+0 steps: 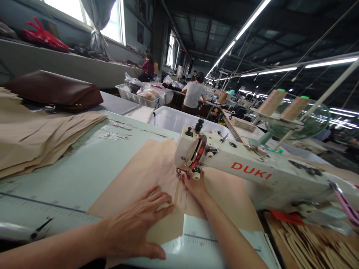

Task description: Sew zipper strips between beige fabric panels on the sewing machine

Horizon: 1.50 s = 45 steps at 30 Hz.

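Observation:
My left hand point(137, 220) lies flat with its fingers spread on a large beige fabric piece point(131, 175). Close to the needle and presser foot point(178, 172) of a sewing machine point(224, 157), my right hand point(196, 185) has its fingers bent and closed on the same fabric. Part of that hand is hidden behind the machine head. A narrow folded strip point(177, 192) runs from the presser foot toward me, between the two hands. The fabric spreads under the machine arm to both sides.
Stacked beige pieces point(50, 138) and a dark brown bag point(56, 89) lie at the left. Behind the machine stands a white plastic bin point(174, 117). Thread cones point(272, 101) and a fan point(311, 119) rise at the right, above a box of beige strips point(314, 243). A co-worker point(194, 93) sits farther back.

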### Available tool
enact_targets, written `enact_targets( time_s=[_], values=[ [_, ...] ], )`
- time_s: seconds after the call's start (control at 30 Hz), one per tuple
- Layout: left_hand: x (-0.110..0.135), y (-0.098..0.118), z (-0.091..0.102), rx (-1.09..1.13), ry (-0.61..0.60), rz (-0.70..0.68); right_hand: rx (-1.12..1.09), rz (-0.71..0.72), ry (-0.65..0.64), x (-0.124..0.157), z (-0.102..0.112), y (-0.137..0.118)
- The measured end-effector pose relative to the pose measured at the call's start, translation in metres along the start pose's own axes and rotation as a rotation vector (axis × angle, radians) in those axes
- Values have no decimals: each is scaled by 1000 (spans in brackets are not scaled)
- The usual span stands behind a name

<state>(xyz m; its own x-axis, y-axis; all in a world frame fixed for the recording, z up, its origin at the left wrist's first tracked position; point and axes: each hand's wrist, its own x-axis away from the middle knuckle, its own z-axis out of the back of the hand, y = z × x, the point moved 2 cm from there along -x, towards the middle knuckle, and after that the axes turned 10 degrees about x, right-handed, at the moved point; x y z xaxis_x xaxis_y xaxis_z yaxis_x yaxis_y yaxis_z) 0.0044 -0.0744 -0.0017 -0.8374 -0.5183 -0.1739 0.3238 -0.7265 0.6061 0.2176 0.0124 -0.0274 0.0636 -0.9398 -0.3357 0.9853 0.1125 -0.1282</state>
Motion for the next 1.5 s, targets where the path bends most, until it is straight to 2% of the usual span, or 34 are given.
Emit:
enact_targets(
  time_s=[0.23, 0.5, 0.67, 0.83, 1.03, 1.33, 1.5],
  values=[
    [-10, -2, 7, 50, 44, 8, -141, 156, 33, 33, 23, -1],
    [-28, -26, 14, 23, 5, -12, -224, 205, 110, 32, 21, 0],
    [-38, -41, 18, -49, 34, -60, -196, 191, 145, 33, 21, 0],
    [-45, -46, 22, -125, -10, -72, -162, 146, 153, 32, 16, 2],
    [-47, -46, 25, -85, 14, -79, -148, 135, 176, 32, 19, -1],
    [-50, -61, 28, -48, 48, -120, -199, 119, 193, 30, 20, -3],
    [-53, -58, 32, -66, 35, -85, -209, 100, 190, 28, 19, -3]
  ],
)
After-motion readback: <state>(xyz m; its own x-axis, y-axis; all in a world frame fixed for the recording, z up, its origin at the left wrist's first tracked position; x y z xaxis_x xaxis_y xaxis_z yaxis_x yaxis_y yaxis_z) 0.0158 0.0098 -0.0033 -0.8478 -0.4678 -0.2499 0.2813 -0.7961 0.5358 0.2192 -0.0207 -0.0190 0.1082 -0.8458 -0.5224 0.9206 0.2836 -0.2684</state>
